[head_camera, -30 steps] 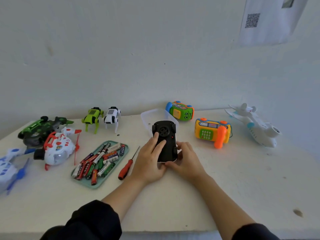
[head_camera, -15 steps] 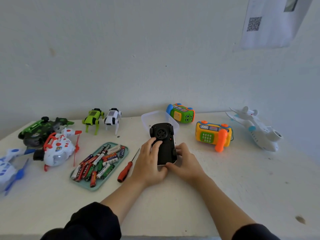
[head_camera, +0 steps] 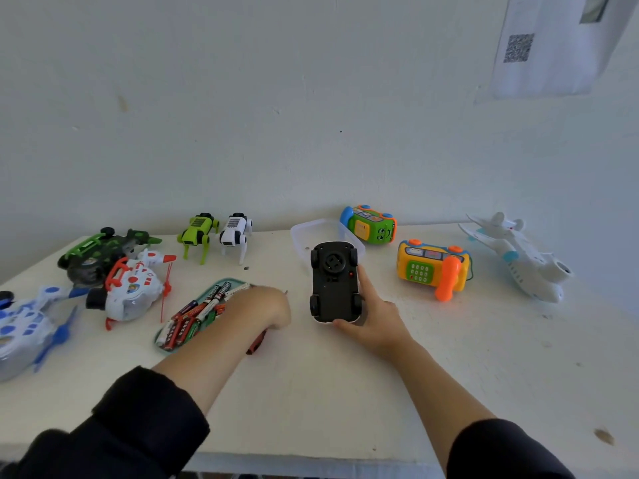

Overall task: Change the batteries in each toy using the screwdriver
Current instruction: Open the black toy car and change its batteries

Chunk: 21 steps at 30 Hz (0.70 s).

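Car (head_camera: pixel 334 284) belly-up, long axis toward wall, right hand (head_camera: pixel 375 318) alongside.

Toy car (head_camera: pixel 334 283) underside — matt black plastic; table (head_camera: pixel 345 392) — rough white

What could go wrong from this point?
1. The toy car lies wheels-up, held only by the right hand; it may shift or rock once the screw is turned.
2. The left hand, blurred over the screwdriver, is right beside the battery tray and could knock it.
3. A small loose part on the table could get lost.
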Available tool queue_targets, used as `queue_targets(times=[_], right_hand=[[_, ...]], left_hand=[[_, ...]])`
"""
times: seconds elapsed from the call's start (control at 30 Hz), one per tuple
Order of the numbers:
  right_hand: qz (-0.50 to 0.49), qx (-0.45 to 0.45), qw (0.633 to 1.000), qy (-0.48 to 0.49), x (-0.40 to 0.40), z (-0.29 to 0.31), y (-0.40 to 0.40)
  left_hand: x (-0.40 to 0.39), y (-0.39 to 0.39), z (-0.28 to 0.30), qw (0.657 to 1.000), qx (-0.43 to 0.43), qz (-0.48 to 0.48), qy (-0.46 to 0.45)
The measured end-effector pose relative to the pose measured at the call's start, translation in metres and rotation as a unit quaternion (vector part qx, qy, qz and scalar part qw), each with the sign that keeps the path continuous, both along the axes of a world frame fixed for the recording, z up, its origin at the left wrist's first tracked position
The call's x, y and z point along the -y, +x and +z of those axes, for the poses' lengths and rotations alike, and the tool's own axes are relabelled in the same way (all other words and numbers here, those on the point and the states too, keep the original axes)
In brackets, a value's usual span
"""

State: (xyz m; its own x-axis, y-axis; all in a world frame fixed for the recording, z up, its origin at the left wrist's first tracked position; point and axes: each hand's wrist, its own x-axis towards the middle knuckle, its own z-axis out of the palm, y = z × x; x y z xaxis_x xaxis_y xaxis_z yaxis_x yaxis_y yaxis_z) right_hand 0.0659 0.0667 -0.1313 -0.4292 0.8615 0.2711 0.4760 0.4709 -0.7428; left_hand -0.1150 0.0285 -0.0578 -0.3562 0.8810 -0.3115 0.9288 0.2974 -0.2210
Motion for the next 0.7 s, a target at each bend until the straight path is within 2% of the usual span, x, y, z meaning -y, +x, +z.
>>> queue_targets(times=[0.07,0.13,0.23,0.3,0.33,0.37,0.47,0.53,0.6,0.7], right_hand=[[-0.002,0.016,1.000,0.000,0.001,0.000,-0.001],[-0.006,0.037,0.999,0.026,-0.002,-0.003,0.000],[-0.019,0.050,0.997,0.047,-0.003,-0.007,0.000],[-0.026,0.062,0.996,0.051,-0.003,-0.008,0.000],[-0.030,0.074,0.995,0.057,-0.004,-0.009,0.000],[-0.033,0.087,0.994,0.065,-0.004,-0.009,0.000],[-0.040,0.126,0.987,0.086,-0.003,-0.010,0.000],[-0.040,0.138,0.985,0.098,-0.002,-0.009,0.000],[-0.033,0.136,0.986,0.093,-0.002,-0.009,-0.001],[-0.028,0.134,0.987,0.088,-0.001,-0.008,-0.001]], left_hand=[[0.007,0.007,0.002,0.994,-0.044,-0.041,-0.095],[0.009,0.009,-0.006,0.991,-0.069,-0.056,-0.102],[0.008,0.000,-0.007,1.000,0.016,0.008,-0.001],[0.003,-0.007,0.000,0.985,0.089,0.041,0.144],[0.000,-0.010,0.005,0.962,0.133,0.047,0.235],[-0.002,-0.011,0.010,0.922,0.192,0.047,0.332],[-0.003,-0.003,0.027,0.735,0.367,0.009,0.570],[0.002,0.011,0.031,0.647,0.415,-0.020,0.640],[0.005,0.023,0.023,0.608,0.427,-0.053,0.667],[0.005,0.032,0.000,0.605,0.423,-0.088,0.669]])
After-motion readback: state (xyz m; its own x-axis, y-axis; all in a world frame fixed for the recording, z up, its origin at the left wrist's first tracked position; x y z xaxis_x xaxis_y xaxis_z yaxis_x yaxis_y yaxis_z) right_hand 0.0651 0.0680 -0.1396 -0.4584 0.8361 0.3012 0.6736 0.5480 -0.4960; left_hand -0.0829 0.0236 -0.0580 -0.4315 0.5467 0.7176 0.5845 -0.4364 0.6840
